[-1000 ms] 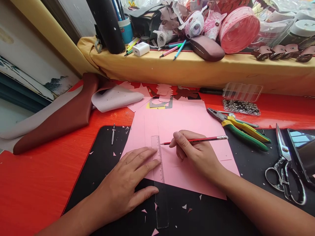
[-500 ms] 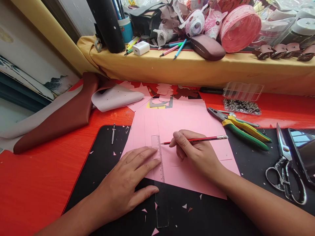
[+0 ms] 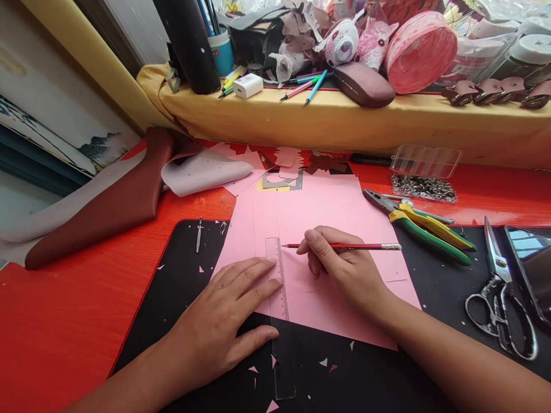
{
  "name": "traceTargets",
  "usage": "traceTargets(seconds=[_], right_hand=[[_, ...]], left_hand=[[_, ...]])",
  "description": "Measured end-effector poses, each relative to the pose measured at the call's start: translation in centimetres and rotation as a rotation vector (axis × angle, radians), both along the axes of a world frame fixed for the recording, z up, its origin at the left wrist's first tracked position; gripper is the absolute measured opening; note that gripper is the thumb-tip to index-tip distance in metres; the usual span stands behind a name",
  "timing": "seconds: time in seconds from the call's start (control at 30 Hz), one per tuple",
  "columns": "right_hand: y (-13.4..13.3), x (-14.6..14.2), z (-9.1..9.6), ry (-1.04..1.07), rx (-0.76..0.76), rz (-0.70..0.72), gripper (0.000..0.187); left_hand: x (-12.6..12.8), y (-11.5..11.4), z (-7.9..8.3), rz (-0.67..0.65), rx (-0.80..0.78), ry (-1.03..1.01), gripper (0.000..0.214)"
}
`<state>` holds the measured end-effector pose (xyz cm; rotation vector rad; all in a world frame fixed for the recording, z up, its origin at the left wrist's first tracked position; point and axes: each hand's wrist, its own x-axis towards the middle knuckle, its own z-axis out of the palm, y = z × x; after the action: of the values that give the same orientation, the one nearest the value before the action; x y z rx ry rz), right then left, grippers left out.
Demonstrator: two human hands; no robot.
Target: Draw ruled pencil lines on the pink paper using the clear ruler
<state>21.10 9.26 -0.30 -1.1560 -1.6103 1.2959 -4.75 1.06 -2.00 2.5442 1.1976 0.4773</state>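
Head camera: can you tell me how the left hand (image 3: 230, 310) is?
Yes. It lies flat and open, palm down, with the fingers spread. It does not grip; the tips of some fingers rest on the clear ruler (image 3: 279, 310), and the thumb is at its left edge.

And where exactly is this ruler?
Its upper part lies on the pink sheet (image 3: 327, 206), and its lower part passes over the near edge of the sheet, onto the black mat (image 3: 344, 381). The marked edge is on the right side.

What does the right hand (image 3: 336, 258) have?
It holds a red pencil (image 3: 365, 246), pinched between the thumb and the fingers, and the other fingers are curled below. The pencil is almost level, and its point is just beside the marked edge of the ruler. If the point touches the sheet, I cannot tell.

Which things are near?
To the right of the sheet are the pliers (image 3: 430, 241) with green and yellow handles, then the scissors (image 3: 498, 281) and a phone (image 3: 534, 269). To the left, a thin metal tool (image 3: 198, 236) lies on the mat. Thin lines are visible on the sheet, left of the ruler's top.
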Motion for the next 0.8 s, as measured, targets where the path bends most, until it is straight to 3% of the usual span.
traceTargets(seconds=[0.8], right_hand=[[-0.03,0.12,0.03,0.011,-0.043,0.040,0.059]], left_hand=[[-0.02,-0.03,-0.16,0.010,-0.013,0.003,0.054]])
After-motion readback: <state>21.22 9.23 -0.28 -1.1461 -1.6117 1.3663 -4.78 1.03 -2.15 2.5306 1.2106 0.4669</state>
